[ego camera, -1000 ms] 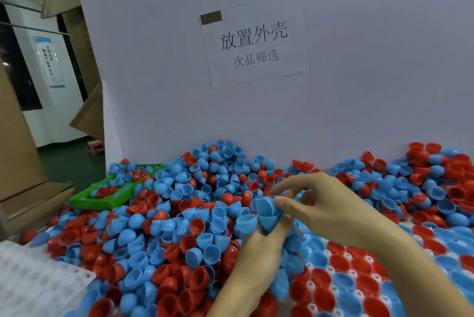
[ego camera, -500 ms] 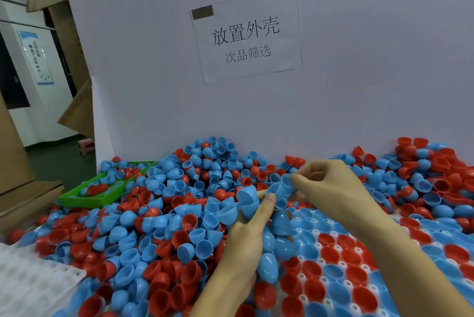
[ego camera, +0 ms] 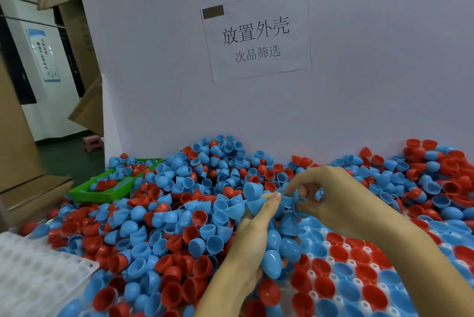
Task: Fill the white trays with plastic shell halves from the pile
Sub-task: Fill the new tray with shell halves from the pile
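A big pile of blue and red plastic shell halves covers the table. My left hand grips a bunch of blue shell halves, some fanned above the thumb, some hanging below the palm. My right hand pinches one blue shell half right beside that bunch, fingertips touching my left thumb. Under both hands lies a white tray whose pockets hold red and blue halves. A second white tray with bare pockets sits at the lower left.
A green bin holding a few shells stands at the pile's left rear. A white partition wall with a paper sign closes off the back. Cardboard boxes stand at the left, with a small pink stool on the floor beyond.
My hands have stayed together over the filled tray. My right fingers have shifted from a loose reach to a tight pinch on a blue half beside my left thumb; the camera has tilted slightly.
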